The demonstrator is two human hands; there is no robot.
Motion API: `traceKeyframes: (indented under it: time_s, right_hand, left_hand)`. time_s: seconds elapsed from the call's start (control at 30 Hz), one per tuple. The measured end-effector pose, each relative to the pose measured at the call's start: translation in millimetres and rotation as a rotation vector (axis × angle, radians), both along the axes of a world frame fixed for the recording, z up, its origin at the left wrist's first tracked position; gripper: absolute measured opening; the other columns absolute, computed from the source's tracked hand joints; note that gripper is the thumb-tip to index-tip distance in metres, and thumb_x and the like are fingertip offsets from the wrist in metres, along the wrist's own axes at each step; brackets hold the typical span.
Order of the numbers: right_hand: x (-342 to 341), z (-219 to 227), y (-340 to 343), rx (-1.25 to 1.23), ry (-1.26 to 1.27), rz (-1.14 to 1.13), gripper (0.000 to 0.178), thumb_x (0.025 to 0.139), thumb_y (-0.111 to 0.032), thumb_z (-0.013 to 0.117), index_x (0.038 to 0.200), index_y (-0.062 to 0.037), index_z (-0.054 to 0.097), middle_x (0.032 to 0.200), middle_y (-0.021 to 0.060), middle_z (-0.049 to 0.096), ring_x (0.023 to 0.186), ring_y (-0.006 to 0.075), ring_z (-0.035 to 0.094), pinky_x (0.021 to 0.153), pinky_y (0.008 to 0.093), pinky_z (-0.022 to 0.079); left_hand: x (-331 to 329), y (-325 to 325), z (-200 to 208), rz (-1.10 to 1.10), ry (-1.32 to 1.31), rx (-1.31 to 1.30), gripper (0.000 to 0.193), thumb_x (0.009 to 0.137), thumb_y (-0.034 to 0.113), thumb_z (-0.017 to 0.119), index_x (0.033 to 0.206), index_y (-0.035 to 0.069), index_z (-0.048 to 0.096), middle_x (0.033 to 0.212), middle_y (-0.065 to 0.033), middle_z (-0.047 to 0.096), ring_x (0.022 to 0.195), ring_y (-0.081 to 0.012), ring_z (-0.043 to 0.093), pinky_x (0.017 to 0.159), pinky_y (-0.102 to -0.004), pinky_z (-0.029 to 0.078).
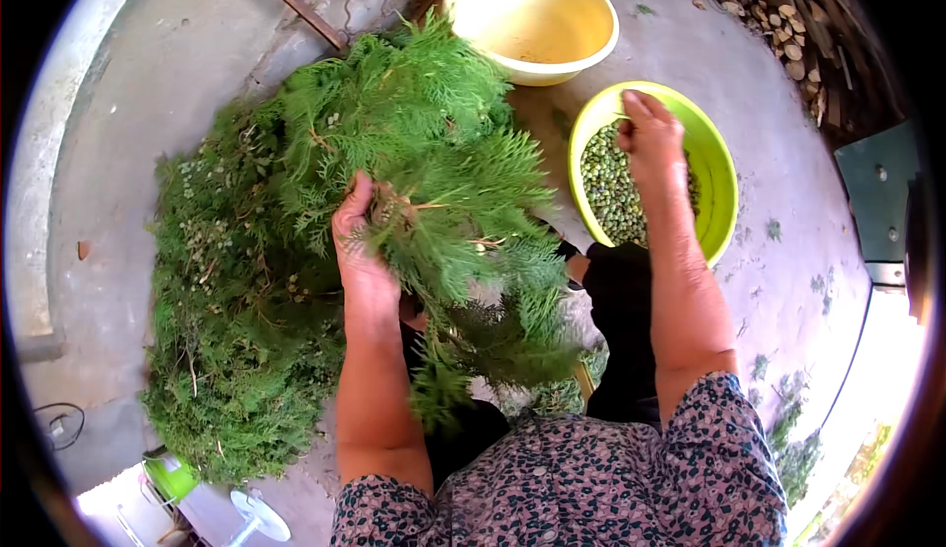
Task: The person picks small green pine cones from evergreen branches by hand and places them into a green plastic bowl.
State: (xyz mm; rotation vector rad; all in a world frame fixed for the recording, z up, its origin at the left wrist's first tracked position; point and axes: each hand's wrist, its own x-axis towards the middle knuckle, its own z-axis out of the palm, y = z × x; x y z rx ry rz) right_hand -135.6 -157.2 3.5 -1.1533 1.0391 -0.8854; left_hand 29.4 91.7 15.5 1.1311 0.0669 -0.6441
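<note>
My left hand (359, 237) is closed around the stem end of a leafy evergreen branch (434, 143) with flat, feathery sprays. Its foliage spreads away from me and hangs down over my lap. Above the lime-green basin (725, 187) is my right hand (652, 138), its fingers pinched together; whatever they hold is too small to make out. Many small round green cones (611, 187) cover the basin's bottom. To the left lies a large heap of cut evergreen branches (227, 350), some bearing pale cones.
A pale yellow basin (532, 20) stands beyond the branch. Stacked firewood (793, 39) and a dark green metal object (877, 187) are at the right. Green scraps (774, 230) dot the concrete floor. A green container (169, 475) sits at the lower left.
</note>
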Motion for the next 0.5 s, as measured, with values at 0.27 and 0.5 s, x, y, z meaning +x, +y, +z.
traceKeyframes:
  time_s: [0.27,0.5]
  right_hand:
    - [-112,-61,-97,-0.465,0.537,-0.439,0.037,0.068,-0.015,0.056,0.101,0.0003,0.061,0.094,0.0153,0.062,0.081,0.0231,0.058,0.076,0.0301,0.044]
    - [-81,-6,-39,-0.739,0.471,-0.329,0.025,0.078,-0.011,0.055,0.099,0.0003,0.061,0.090,0.0127,0.064,0.075,0.0199,0.060,0.070,0.0283,0.046]
  left_hand:
    - [10,19,-9,0.083,0.151,-0.396,0.028,0.091,0.028,0.040,0.108,0.008,0.047,0.069,0.0017,0.045,0.058,-0.0097,0.038,0.052,-0.0238,0.034]
    - [26,32,-41,-0.286,0.141,-0.784,0.036,0.077,0.028,0.060,0.107,0.011,0.049,0.085,0.0010,0.050,0.089,-0.0145,0.053,0.069,-0.0315,0.049]
